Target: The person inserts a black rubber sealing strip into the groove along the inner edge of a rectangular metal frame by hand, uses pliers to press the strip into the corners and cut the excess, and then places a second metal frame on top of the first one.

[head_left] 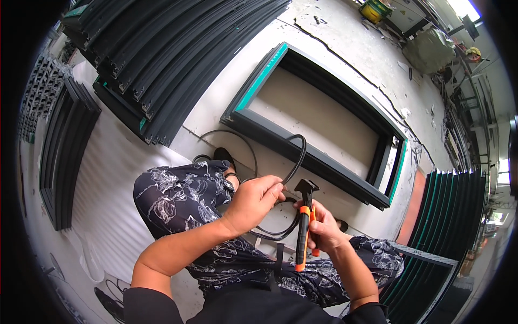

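My left hand (254, 204) is closed, pinching a thin black rubber strip (302, 157) between thumb and fingers. The strip arcs up from the fingertips in front of a dark frame, and more of it hangs in loops (280, 236) between my knees. My right hand (326, 229) is wrapped round the handles of orange-and-black shears (303, 237), held upright with their broad black head (306, 187) on top. That head is apart from my left fingertips, just to their right. The detail of its jaws is too small to tell.
A rectangular dark frame (318, 153) with green edge strips lies ahead on the floor. Long dark frames (162, 59) are stacked at the far left, more frames (67, 156) at left. Green-edged frames (442, 210) stand at right. A bulky bag (430, 49) sits at the far right.
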`<state>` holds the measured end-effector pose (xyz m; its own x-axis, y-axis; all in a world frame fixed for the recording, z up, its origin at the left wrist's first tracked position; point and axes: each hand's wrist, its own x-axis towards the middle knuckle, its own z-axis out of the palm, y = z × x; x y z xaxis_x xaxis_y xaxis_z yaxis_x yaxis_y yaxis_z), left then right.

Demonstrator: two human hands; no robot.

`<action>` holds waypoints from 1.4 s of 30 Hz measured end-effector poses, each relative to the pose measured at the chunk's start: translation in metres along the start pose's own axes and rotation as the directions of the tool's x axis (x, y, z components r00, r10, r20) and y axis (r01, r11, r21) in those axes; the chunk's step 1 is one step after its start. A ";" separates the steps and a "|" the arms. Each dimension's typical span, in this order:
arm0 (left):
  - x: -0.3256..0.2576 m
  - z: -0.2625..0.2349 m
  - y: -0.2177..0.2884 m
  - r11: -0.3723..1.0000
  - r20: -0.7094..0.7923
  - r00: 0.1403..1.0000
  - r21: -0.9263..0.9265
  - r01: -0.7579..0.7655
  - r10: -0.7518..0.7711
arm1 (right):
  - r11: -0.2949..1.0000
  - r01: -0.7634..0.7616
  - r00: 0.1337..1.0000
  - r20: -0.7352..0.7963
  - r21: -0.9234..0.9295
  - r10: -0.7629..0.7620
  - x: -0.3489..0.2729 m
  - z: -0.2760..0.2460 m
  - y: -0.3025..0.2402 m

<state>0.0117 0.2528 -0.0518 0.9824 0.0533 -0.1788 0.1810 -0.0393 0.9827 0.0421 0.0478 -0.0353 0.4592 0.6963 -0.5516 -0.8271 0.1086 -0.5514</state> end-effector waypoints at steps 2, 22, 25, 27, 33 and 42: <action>-0.002 0.004 -0.004 0.983 0.047 0.992 -0.140 0.119 -0.114 | 0.991 -0.101 0.995 -0.005 0.085 0.101 0.005 -0.003 0.013; -0.010 0.020 -0.027 0.968 -0.158 0.963 -0.162 0.193 -0.218 | 0.972 0.077 0.936 -0.318 -0.221 -0.147 0.036 0.042 0.087; -0.005 0.014 -0.034 0.998 -0.110 0.993 0.057 0.041 -0.034 | 0.965 0.251 0.935 -0.277 0.075 -0.222 0.026 0.013 0.081; -0.006 0.011 -0.033 0.986 -0.107 0.994 0.164 -0.007 0.025 | 0.905 0.134 0.984 -0.163 0.404 -0.073 0.013 -0.002 0.065; -0.009 0.007 -0.020 0.896 -0.007 0.992 0.432 -0.108 0.123 | 0.911 -0.116 0.962 -0.274 -0.396 0.003 -0.009 -0.015 0.052; -0.010 0.012 -0.022 0.791 0.115 0.978 0.575 -0.208 0.174 | 0.583 0.051 0.944 -0.152 -0.811 -0.293 0.007 -0.009 0.039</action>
<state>-0.0019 0.2416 -0.0723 0.9976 -0.0690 -0.0095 -0.0351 -0.6159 0.7870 0.0164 0.0501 -0.0662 0.7254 0.5173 -0.4541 -0.1965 -0.4766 -0.8569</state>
